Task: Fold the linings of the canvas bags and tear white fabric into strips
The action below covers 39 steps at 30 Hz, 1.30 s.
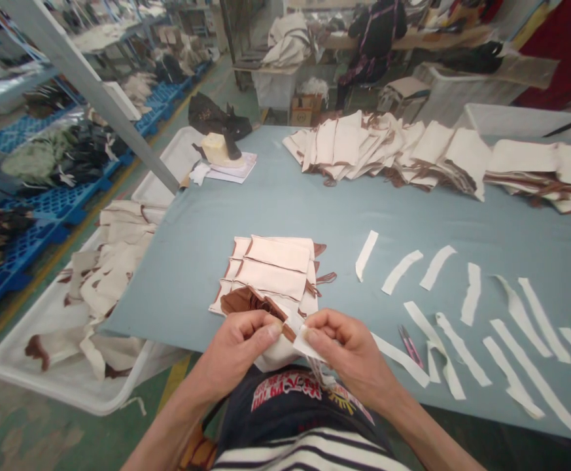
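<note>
My left hand (248,340) pinches the brown edge of a cream fabric pouch (278,353), close to my body at the table's front edge. Between thumb and fingers, my right hand (339,340) grips a white strip (309,343) against that same edge. The pouch's brown inside (243,301) shows at its opening. Just beyond my hands lies a small stack of cream pouches (275,265) with brown trim and cords. To the right of my right hand are pink-handled thread snips (410,347) among several loose white strips (464,350).
Piled cream pouches (388,147) line the far side of the blue-green table (191,261). A yellowish block (216,149) rests on papers at the back left corner. On the left, a white bin (64,399) holds fabric pieces beside a slanted metal post (103,98). A person (376,39) sits farther back.
</note>
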Available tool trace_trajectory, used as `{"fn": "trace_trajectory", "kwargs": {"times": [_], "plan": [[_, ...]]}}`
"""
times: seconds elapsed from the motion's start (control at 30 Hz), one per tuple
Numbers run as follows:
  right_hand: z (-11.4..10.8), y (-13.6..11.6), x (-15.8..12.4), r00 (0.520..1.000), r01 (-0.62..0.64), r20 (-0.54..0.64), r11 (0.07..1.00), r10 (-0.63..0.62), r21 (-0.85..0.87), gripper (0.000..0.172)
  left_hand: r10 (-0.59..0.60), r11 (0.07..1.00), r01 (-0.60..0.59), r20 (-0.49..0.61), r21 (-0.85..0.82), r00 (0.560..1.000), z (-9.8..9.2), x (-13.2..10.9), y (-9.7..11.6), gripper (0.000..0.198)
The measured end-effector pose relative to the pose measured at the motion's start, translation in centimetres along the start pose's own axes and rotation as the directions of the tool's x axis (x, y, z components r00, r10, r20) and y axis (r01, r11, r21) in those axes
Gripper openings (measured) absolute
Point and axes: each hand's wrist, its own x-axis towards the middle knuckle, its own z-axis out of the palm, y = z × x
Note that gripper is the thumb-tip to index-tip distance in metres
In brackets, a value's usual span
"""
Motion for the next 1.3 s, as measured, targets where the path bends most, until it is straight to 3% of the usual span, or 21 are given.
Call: {"fn": "trace_trajectory", "kwargs": {"times": [0.27,0.47,0.73,1.17,1.3], "plan": [[0.8,-3.0,-0.7,0.998,0.017,-0.058,0.999,-0.014,0.047,0.035,0.085,0.991,-0.09,-0.051,-0.099,0.995,0.8,-0.2,1.9,0.037],[1.5,-2.5,-0.8,0.991,0.054,-0.122,0.997,-0.06,-0.05,0.029,0.086,0.975,-0.108,-0.116,-0.194,0.989,1.1,-0.5,0.7,0.033],[2.5,-3.3,-0.6,0.967,0.12,-0.185,0.952,-0.176,-0.281,0.024,0.079,0.974,-0.108,-0.147,-0.2,0.986,1.3,-0.5,0.3,0.032],[2.5,-2.4,-0.3,0.95,0.152,-0.179,0.879,-0.257,-0.452,0.025,0.061,0.973,-0.094,-0.158,-0.213,0.986,1.3,-0.4,-0.5,0.032],[2.5,-2.0,-0.3,0.927,0.227,-0.149,0.833,-0.343,-0.504,0.022,0.057,0.972,-0.09,-0.156,-0.217,0.986,1.3,-0.3,-0.6,0.032]]}}
